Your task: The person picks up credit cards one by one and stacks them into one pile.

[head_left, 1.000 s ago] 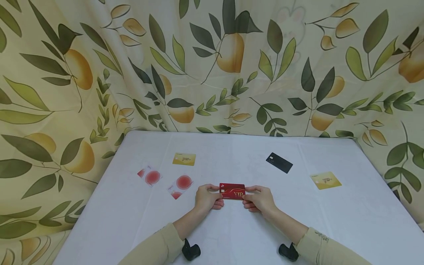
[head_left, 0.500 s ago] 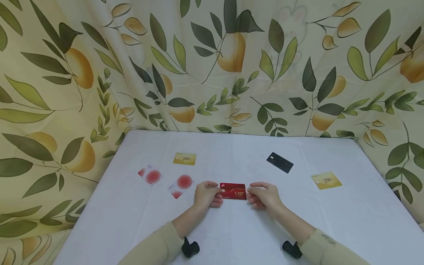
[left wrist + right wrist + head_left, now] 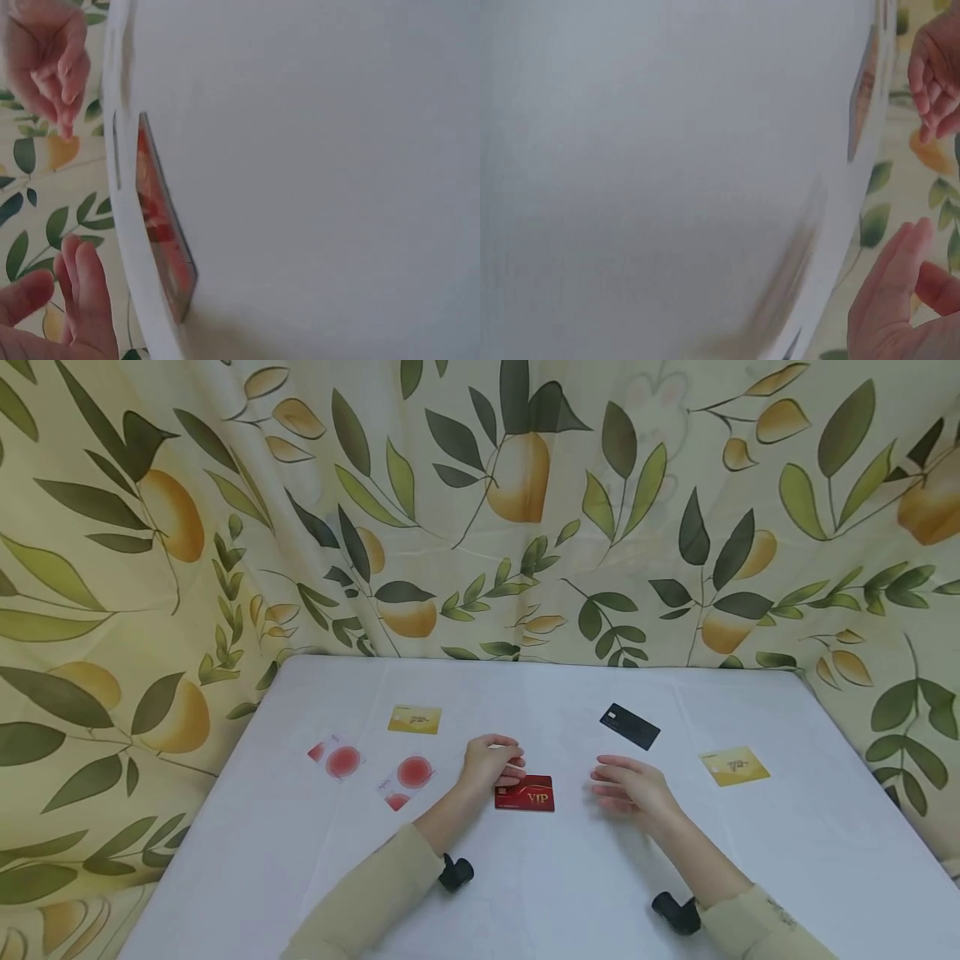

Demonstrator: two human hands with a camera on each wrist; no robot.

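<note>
A red VIP card [image 3: 534,799] with gold lettering lies flat near the middle of the white table. My left hand [image 3: 491,762] is over its upper left corner, fingers loosely bent and holding nothing. In the left wrist view, that hand [image 3: 84,300] shows thumb and fingers apart, beside the card [image 3: 161,217]. To the right of the card, my right hand [image 3: 636,789] hovers with its fingers spread and relaxed, nothing in them. The right wrist view shows the right hand [image 3: 892,300] likewise apart from the card [image 3: 861,97].
Two white cards with red circles, one farther left [image 3: 337,760] and one nearer [image 3: 406,781], lie left of the hands. A yellow card [image 3: 415,719] lies behind them. On the right are a black card [image 3: 630,727] and another yellow card [image 3: 735,766]. A patterned curtain [image 3: 480,568] hangs behind.
Both hands held the red card by its ends at first. The right hand let go and drew away rightward; then the left let go and rose over the corner. The card stays in place.
</note>
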